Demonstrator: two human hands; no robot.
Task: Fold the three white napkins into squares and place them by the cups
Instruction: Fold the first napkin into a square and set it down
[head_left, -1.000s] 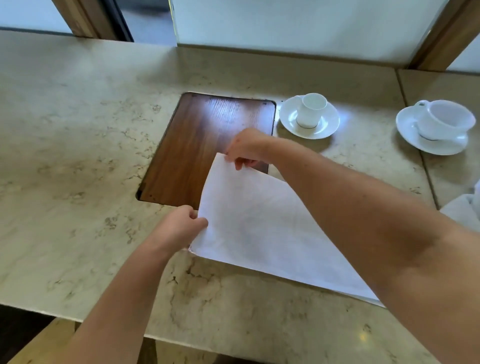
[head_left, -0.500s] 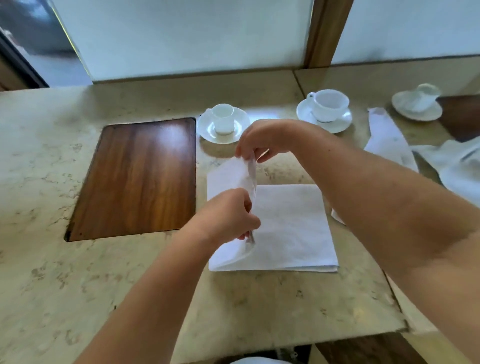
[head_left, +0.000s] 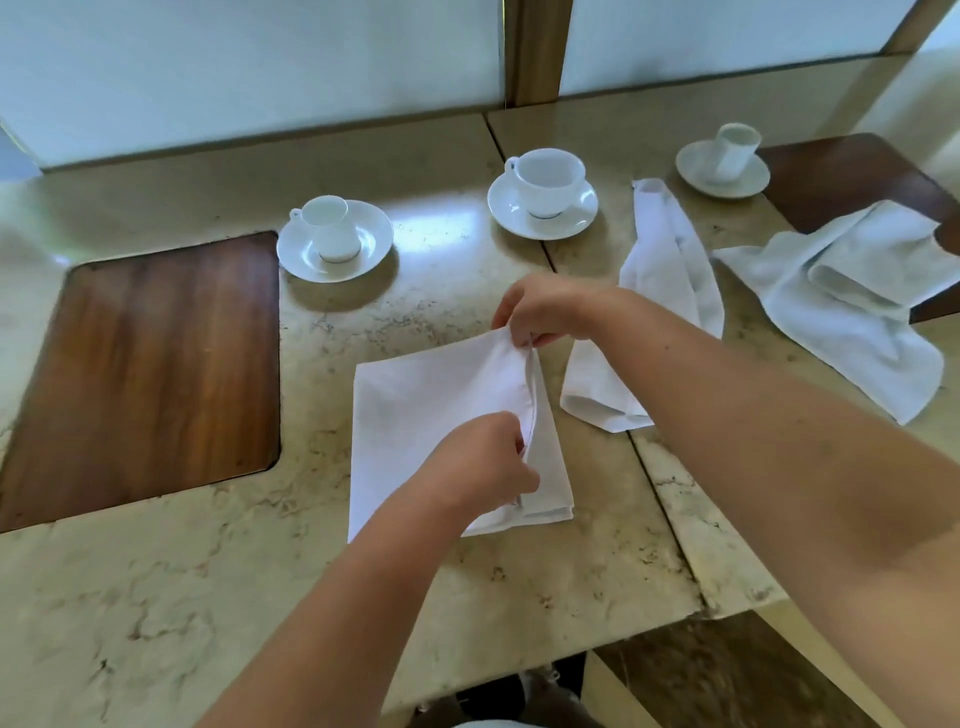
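A white napkin (head_left: 415, 415) lies folded on the marble counter in front of me. My left hand (head_left: 483, 462) pinches its near right edge and my right hand (head_left: 545, 306) pinches its far right corner, with the top layer slightly lifted. Two unfolded napkins lie to the right: a long crumpled one (head_left: 660, 270) and a wider rumpled one (head_left: 852, 291). Three white cups on saucers stand along the back: a small left cup (head_left: 332, 234), a wide middle cup (head_left: 545, 182) and a small right cup (head_left: 732, 150).
A dark wooden inset panel (head_left: 150, 364) fills the counter at left, and another wooden panel (head_left: 852, 176) sits at far right under the rumpled napkin. The counter's front edge (head_left: 519, 654) runs near my arms. A frosted window wall stands behind the cups.
The napkin's left half has been carried over to the right, so it now lies as a narrower folded piece. Both hands moved right with the edge. My view shifted further right.
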